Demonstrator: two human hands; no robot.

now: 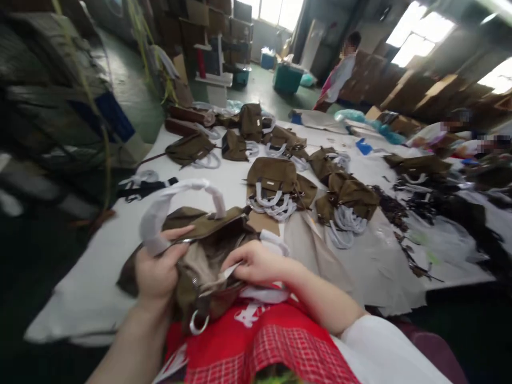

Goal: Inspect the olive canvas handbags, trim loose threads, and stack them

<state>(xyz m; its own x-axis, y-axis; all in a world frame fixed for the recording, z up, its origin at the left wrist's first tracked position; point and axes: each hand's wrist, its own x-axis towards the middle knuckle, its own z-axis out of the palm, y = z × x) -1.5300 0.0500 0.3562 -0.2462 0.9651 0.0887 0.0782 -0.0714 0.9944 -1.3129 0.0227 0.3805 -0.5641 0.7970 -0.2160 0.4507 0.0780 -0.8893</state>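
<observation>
Olive-brown bag (212, 229) sits tilted at the near edge of the desk (100, 272), against the person's red apron (304, 320), its mouth open to show pale lining (196, 261). Left forearm rises from the bottom edge; the left hand (158, 272) grips the bag's rim, thumb and forefinger spread narrowly along it, beside a white-wrapped handle (154, 213). Right forearm slants in from the lower right, wrist bent; the right hand (256, 261) has its fingers drawn together, pinching a small white piece (231, 271) at the opening. What that piece is can't be told. The bag's inside is dark, and some left fingers are hidden. Similar bags (272, 173) lie beyond; the far right is blurred.
</observation>
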